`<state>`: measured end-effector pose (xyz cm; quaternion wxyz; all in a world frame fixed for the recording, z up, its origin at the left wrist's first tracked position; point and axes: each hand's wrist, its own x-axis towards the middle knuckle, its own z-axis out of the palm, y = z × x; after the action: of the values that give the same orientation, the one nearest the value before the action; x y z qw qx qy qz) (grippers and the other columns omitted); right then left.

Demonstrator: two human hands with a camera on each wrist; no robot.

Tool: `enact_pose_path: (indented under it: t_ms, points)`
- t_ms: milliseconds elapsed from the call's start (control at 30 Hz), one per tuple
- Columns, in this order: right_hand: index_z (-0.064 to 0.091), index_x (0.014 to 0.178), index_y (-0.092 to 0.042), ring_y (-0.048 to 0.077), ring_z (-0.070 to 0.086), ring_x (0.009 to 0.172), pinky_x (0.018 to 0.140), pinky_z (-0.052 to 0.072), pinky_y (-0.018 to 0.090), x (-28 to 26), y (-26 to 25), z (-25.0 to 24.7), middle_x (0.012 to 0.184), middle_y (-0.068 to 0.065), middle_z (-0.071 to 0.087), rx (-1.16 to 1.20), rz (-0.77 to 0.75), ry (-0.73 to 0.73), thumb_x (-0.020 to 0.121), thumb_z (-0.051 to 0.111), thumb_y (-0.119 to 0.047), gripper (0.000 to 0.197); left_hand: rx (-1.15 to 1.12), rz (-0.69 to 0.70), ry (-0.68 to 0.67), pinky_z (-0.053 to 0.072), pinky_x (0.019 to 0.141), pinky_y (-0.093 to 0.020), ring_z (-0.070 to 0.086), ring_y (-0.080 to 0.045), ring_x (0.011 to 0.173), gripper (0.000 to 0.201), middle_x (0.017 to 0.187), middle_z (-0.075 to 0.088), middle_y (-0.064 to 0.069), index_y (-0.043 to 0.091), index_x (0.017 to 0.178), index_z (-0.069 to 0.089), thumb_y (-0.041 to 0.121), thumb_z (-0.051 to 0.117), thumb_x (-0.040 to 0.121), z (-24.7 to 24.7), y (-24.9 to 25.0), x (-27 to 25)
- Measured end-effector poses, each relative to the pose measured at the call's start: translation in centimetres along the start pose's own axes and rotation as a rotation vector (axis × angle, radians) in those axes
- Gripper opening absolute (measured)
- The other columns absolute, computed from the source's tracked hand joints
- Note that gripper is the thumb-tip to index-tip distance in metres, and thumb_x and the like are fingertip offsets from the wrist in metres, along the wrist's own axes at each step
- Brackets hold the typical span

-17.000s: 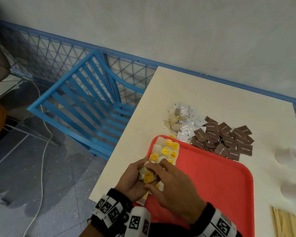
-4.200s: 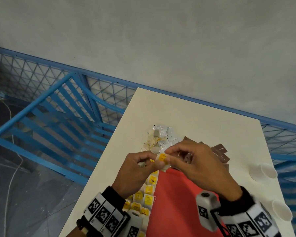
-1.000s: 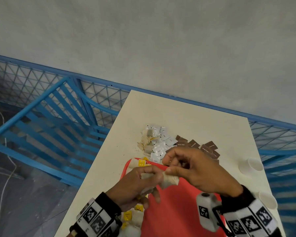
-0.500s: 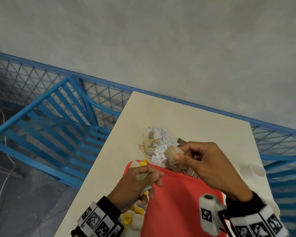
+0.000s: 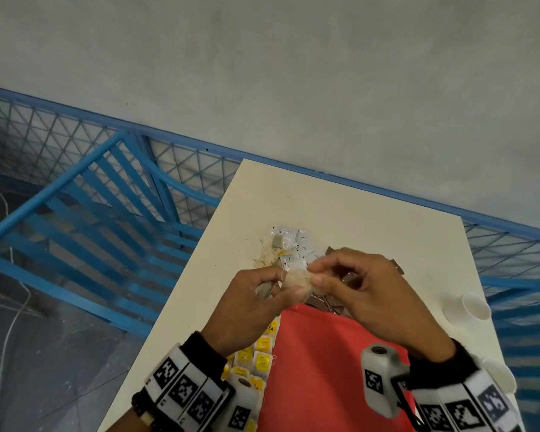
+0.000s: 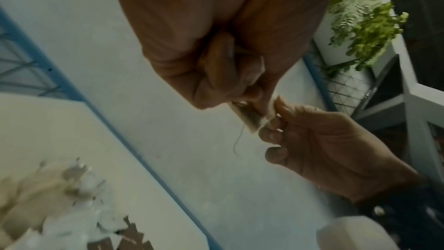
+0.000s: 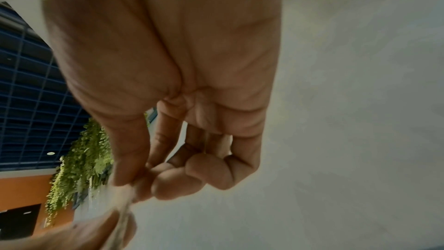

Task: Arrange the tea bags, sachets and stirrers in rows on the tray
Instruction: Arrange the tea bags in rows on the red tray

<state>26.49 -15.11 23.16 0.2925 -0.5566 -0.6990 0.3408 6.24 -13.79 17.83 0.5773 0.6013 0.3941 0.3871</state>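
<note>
Paper tea bag [image 5: 296,279] is light, soft and tears easily (its thread hangs loose); your left hand [image 5: 256,307] and right hand [image 5: 368,294] pinch it, so grip its edges gently.

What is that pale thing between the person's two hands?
A tea bag, pinched between the left hand and the right hand above the tray's far edge. The head view shows it best.
</note>
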Motion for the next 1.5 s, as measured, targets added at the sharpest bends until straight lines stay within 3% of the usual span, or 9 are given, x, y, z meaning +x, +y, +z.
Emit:
enact_pose_path:
  t_ms: [200, 433, 600, 700, 833, 933, 1100, 1333, 1500]
  points:
    - [0.076, 0.089, -0.030, 0.010, 0.061, 0.071, 0.066, 0.048, 0.022, 0.1, 0.4, 0.8, 0.080, -0.011, 0.069, 0.033, 0.047, -0.171, 0.084, 0.069, -0.043, 0.015, -0.140, -0.139, 0.115, 0.027, 0.040, -0.021, 0.030, -0.011, 0.041, 0.019, 0.051, 0.043, 0.000, 0.022, 0.067, 0.069, 0.028, 0.073, 0.085, -0.6, -0.8, -0.1]
    - [0.075, 0.091, -0.028, 0.007, 0.060, 0.069, 0.063, 0.042, 0.012, 2.6, 0.2, 2.0, 0.079, -0.016, 0.068, -0.003, -0.011, -0.044, 0.082, 0.073, -0.040, 0.016, -0.032, -0.089, 0.020, 0.037, 0.049, -0.017, 0.043, -0.007, 0.049, 0.016, 0.057, 0.054, -0.005, 0.023, 0.071, 0.074, 0.030, 0.072, 0.085, -1.7, -0.9, 0.7]
    - [0.073, 0.082, -0.023, 0.007, 0.057, 0.064, 0.061, 0.043, 0.015, 4.2, 1.0, 3.3, 0.065, -0.014, 0.062, -0.097, -0.026, -0.066, 0.087, 0.073, -0.031, 0.009, 0.107, -0.081, -0.001, 0.042, 0.056, -0.038, 0.044, -0.031, 0.056, 0.017, 0.061, 0.057, -0.012, 0.027, 0.080, 0.073, 0.044, 0.074, 0.084, -3.4, -2.9, 1.3]
    - [0.070, 0.081, -0.021, 0.006, 0.057, 0.063, 0.059, 0.042, 0.015, 5.1, 3.5, 4.8, 0.064, -0.014, 0.061, -0.153, -0.013, -0.072, 0.088, 0.072, -0.028, 0.010, 0.271, -0.152, 0.064, 0.034, 0.052, -0.020, 0.038, -0.003, 0.046, 0.003, 0.046, 0.042, 0.011, 0.030, 0.086, 0.072, 0.033, 0.072, 0.087, -4.9, -6.0, 1.4]
    - [0.066, 0.081, -0.021, 0.004, 0.057, 0.067, 0.063, 0.045, 0.022, 5.5, 9.9, 7.8, 0.074, -0.012, 0.064, -0.263, 0.112, -0.184, 0.090, 0.067, -0.033, 0.015, 0.482, -0.311, 0.031, 0.037, 0.052, -0.014, 0.051, 0.002, 0.050, 0.005, 0.049, 0.054, 0.023, 0.028, 0.087, 0.071, 0.030, 0.069, 0.090, -5.5, -10.3, -0.7]
    - [0.063, 0.085, -0.020, 0.007, 0.058, 0.071, 0.068, 0.052, 0.033, 5.8, 14.1, 10.4, 0.079, -0.008, 0.064, -0.259, 0.225, -0.287, 0.092, 0.065, -0.033, 0.015, 0.549, -0.365, -0.072, 0.046, 0.059, -0.019, 0.059, -0.002, 0.063, 0.020, 0.068, 0.065, 0.013, 0.027, 0.087, 0.071, 0.046, 0.065, 0.085, -5.3, -13.2, -1.7]
    - [0.060, 0.084, -0.026, 0.001, 0.051, 0.065, 0.065, 0.045, 0.024, 6.7, 17.1, 13.3, 0.072, -0.014, 0.057, -0.189, 0.290, -0.472, 0.090, 0.068, -0.029, 0.010, 0.562, -0.420, -0.072, 0.035, 0.050, -0.011, 0.051, 0.001, 0.050, 0.015, 0.048, 0.053, 0.013, 0.014, 0.092, 0.071, 0.029, 0.070, 0.090, -4.7, -14.8, -1.8]
    - [0.060, 0.077, -0.021, 0.001, 0.046, 0.062, 0.056, 0.034, 0.015, 7.8, 18.9, 14.6, 0.069, -0.010, 0.052, -0.223, 0.381, -0.320, 0.087, 0.070, -0.024, 0.015, 0.564, -0.452, -0.087, 0.042, 0.060, -0.009, 0.064, -0.002, 0.071, 0.010, 0.080, 0.071, 0.012, 0.030, 0.080, 0.065, 0.032, 0.070, 0.089, -5.5, -15.7, -1.7]
    - [0.055, 0.079, -0.027, 0.010, 0.054, 0.070, 0.066, 0.047, 0.029, 7.3, 18.7, 15.5, 0.074, -0.010, 0.056, -0.203, 0.487, -0.199, 0.086, 0.068, -0.030, 0.015, 0.586, -0.425, -0.079, 0.047, 0.065, -0.020, 0.065, -0.010, 0.073, 0.005, 0.083, 0.071, 0.008, 0.033, 0.091, 0.062, 0.031, 0.067, 0.090, -4.9, -15.7, -0.3]
